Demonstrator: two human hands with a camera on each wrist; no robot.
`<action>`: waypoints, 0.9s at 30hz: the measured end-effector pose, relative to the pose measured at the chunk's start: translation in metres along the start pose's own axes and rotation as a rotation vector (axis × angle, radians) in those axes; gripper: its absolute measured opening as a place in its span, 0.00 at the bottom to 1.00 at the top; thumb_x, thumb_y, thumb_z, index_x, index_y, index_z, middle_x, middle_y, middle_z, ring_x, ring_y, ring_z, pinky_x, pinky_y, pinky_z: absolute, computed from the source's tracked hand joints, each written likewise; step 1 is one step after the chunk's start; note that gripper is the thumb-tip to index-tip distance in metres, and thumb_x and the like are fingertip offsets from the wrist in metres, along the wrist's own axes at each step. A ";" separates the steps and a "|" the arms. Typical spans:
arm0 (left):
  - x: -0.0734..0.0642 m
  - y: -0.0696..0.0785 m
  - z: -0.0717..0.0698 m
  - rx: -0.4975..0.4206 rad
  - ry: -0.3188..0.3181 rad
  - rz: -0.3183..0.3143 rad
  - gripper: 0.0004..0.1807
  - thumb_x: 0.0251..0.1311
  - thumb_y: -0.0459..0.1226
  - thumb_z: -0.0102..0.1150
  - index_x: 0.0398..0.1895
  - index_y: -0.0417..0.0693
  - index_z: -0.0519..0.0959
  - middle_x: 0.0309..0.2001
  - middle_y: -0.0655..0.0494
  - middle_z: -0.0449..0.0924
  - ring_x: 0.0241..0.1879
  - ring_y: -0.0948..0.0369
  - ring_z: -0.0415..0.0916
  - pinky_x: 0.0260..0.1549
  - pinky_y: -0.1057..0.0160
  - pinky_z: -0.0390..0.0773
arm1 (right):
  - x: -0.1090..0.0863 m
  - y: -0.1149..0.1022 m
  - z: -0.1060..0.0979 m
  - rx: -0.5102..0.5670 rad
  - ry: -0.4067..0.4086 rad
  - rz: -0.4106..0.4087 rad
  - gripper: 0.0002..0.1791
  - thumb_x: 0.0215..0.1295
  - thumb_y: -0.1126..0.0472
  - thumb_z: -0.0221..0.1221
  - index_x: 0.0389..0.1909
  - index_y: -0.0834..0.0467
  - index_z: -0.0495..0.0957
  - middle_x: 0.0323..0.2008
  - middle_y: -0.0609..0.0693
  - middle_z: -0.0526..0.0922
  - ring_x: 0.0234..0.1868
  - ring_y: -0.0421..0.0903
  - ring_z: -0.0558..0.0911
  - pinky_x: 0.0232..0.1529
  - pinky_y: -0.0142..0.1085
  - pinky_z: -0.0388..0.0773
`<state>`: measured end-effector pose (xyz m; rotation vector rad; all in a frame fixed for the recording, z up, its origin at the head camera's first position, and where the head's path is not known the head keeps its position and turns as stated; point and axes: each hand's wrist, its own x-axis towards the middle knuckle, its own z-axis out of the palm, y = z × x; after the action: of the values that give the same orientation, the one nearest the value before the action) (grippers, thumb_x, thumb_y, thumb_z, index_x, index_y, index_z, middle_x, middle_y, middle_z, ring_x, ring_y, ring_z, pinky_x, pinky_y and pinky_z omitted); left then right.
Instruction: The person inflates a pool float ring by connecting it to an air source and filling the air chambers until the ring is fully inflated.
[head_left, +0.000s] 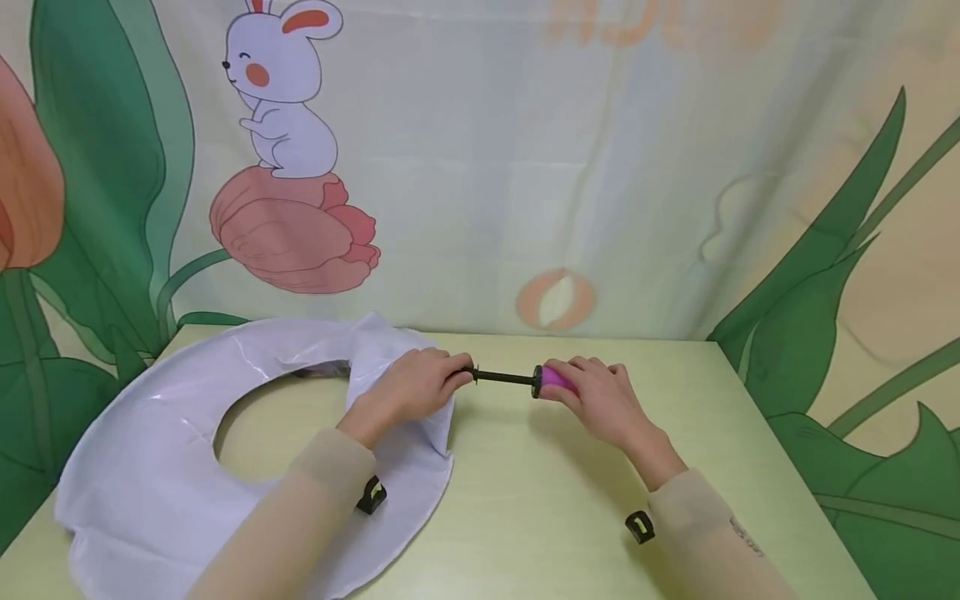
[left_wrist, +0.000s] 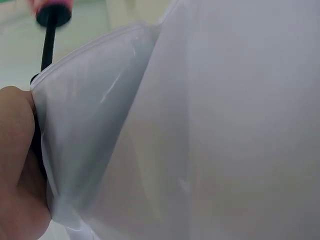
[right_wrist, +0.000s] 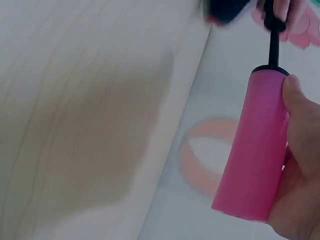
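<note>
My right hand [head_left: 606,402] grips the pink barrel of a hand pump [right_wrist: 252,150], its thumb lying along the barrel near the black collar. From that collar a thin black rod runs left to my left hand [head_left: 416,385], whose fingers and thumb hold the pump's black end. The rod shows at some length between the hands. A white, limp inflatable ring [head_left: 142,442] lies on the left under my left forearm. Its raised, creased edge stands against the left hand in the left wrist view. Whether the pump's tip sits in a valve is hidden by the fingers.
A pale wood-grain table [head_left: 510,517] carries the ring. Behind it hangs a printed curtain [head_left: 465,167] with a rabbit, tulips and leaves. Small black clips [head_left: 640,527] sit near both wrists.
</note>
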<state>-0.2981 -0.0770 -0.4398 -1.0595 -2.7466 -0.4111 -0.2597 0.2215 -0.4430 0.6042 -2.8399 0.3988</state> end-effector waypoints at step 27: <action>0.000 0.007 -0.001 0.055 0.007 -0.043 0.09 0.78 0.47 0.51 0.45 0.56 0.78 0.30 0.58 0.74 0.37 0.54 0.78 0.38 0.50 0.72 | -0.007 0.002 0.003 -0.139 -0.027 -0.021 0.31 0.76 0.42 0.56 0.70 0.56 0.67 0.52 0.55 0.81 0.52 0.54 0.78 0.51 0.56 0.67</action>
<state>-0.2932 -0.0730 -0.4375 -0.9858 -2.7614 -0.3429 -0.2552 0.2248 -0.4483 0.6153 -2.8547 0.1886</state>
